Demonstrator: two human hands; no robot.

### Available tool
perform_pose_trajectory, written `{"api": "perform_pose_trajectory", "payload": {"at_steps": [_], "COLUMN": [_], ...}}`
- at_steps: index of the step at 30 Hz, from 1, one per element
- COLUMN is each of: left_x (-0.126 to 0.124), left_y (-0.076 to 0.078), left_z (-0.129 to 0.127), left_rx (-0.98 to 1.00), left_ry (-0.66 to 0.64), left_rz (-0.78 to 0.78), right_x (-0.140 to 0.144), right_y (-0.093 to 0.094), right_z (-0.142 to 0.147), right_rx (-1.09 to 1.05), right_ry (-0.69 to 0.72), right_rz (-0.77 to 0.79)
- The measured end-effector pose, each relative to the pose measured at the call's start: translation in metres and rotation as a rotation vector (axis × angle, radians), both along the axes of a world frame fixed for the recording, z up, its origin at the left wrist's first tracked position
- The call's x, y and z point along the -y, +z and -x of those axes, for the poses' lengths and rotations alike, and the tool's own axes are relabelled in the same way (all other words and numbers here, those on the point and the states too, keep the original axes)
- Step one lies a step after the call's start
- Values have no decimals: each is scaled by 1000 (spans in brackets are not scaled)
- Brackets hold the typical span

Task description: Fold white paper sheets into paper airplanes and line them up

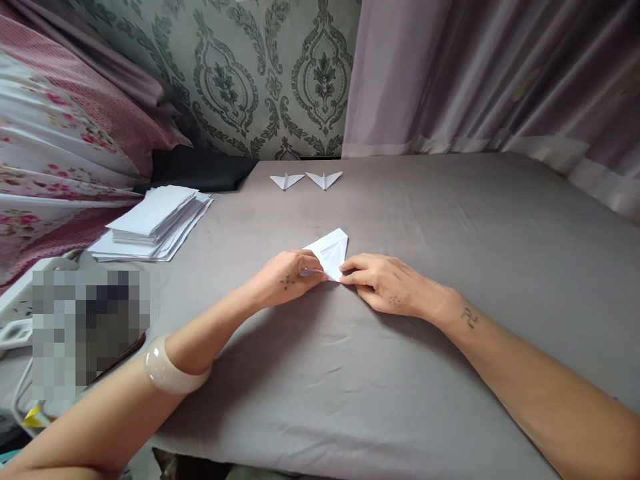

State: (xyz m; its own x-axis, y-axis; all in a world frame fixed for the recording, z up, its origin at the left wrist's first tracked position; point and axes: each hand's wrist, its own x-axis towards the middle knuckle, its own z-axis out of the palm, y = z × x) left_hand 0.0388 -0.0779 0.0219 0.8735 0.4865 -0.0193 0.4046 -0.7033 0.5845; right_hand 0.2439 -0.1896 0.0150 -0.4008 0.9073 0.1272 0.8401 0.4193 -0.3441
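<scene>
A partly folded sheet of white paper [334,250] lies on the grey cloth surface [400,373], with a pointed flap and crease lines showing. On its left side my left hand [293,275] is closed, thumb and fingers pressing the paper's lower left edge. My right hand [387,280] pinches the lower right corner with its fingertips. Both hands nearly meet at the paper's near edge. Part of the sheet is hidden under the left fingers. Farther back lie two folded white paper planes [287,181], side by side with wings spread.
To the left sits a stack of white paper [155,217], with a black folded item [200,170] behind it. A power strip [25,287] with cables and a blurred-out object [90,333] are at the near left. Curtains [425,73] and a patterned wall [273,73] border the back.
</scene>
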Motion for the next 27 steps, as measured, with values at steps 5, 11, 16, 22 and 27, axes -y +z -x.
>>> {"api": "perform_pose_trajectory", "payload": {"at_steps": [5, 11, 16, 22, 27], "left_x": [0, -2, -2, -3, -5], "left_y": [0, -9, -12, -15, -18], "left_z": [-7, -11, -13, -14, -14], "left_rx": [-55, -69, -55, -66, -70], "left_ry": [191, 286, 312, 356, 372], "left_rz": [116, 205, 195, 178, 209], "right_x": [0, -1, -2, -4, -5], "right_y": [2, 4, 4, 3, 4], "right_z": [-2, -2, -3, -3, -2], "right_rx": [-29, -1, 2, 6, -14], "right_ry": [-3, 2, 10, 15, 17], "right_rz": [29, 51, 60, 59, 50]}}
